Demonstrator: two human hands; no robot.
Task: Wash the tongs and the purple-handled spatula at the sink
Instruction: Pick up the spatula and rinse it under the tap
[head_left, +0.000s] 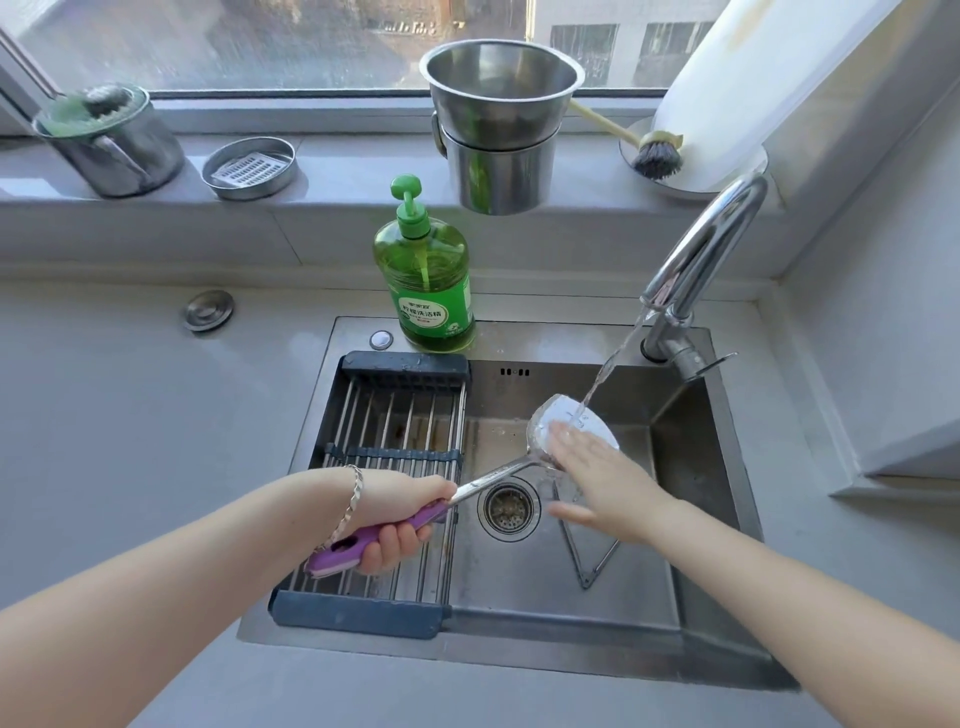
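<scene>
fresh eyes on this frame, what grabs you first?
The running tap at the back right of the sink, its stream landing on the blade of the purple-handled spatula. The left hand grips the purple handle over the drying rack; the right hand lies flat on the blade. Next, the bright green soap bottle on the sink's back rim and the tongs on the basin floor.

Grey countertop (104, 415) below a daylit window (311, 41) with a grey sill (337, 171).
</scene>
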